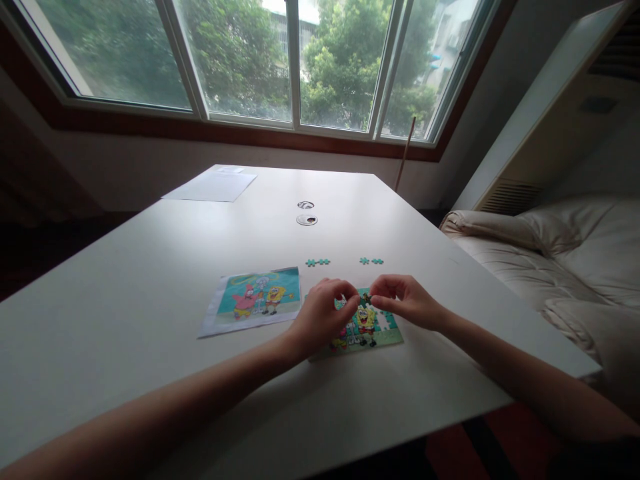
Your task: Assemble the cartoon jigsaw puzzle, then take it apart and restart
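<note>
A partly built cartoon jigsaw puzzle (373, 331) lies on the white table (150, 280) in front of me. My left hand (323, 319) hovers over its left part with the fingers curled into a pinch. My right hand (407, 300) is over its upper right, fingers pinched too. The two sets of fingertips meet around a small dark puzzle piece (367, 299) held just above the puzzle. To the left of the puzzle lies a printed reference picture (255, 300) of the same cartoon.
Two short strips of joined teal puzzle pieces (318, 262) (371, 261) lie beyond the puzzle. Farther back are two round cable holes (307, 219), a sheet of paper (210, 187) and a window. A bed with white bedding (565, 253) stands to the right.
</note>
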The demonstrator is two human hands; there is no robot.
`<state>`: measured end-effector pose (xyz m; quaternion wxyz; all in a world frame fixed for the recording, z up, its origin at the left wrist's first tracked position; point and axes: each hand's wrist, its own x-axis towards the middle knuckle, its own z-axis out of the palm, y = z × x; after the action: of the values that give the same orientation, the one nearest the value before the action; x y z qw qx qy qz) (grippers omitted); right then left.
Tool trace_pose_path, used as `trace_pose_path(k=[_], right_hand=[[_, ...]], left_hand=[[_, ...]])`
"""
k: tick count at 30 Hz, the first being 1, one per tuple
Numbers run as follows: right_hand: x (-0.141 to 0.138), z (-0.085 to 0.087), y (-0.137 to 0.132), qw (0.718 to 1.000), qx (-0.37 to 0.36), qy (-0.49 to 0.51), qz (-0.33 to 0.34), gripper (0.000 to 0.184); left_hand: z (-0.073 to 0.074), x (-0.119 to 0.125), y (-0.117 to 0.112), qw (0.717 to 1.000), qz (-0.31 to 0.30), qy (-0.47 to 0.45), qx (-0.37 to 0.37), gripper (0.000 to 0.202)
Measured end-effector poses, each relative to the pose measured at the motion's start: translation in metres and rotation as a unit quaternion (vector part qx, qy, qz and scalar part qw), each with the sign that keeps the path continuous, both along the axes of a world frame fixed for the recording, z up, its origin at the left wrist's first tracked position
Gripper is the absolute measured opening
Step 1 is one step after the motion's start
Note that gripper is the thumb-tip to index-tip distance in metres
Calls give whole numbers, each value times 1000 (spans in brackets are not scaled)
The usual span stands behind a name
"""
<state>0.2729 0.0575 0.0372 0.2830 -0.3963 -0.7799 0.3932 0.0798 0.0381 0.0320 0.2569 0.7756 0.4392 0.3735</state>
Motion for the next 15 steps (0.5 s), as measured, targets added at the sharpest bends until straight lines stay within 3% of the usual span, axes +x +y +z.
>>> trace_pose_path(k=[4, 10, 15], right_hand=[[3, 6, 1, 998, 52, -45, 11, 27], [9, 9, -1, 984, 79, -125, 98, 20], [23, 16, 6, 976, 27, -180, 117, 22]], left_hand=[[-1, -1, -1, 998, -42, 35, 35, 14], [-6, 0, -3, 990, -84, 100, 56, 12], [-4, 1, -19, 975, -75, 192, 77, 12]])
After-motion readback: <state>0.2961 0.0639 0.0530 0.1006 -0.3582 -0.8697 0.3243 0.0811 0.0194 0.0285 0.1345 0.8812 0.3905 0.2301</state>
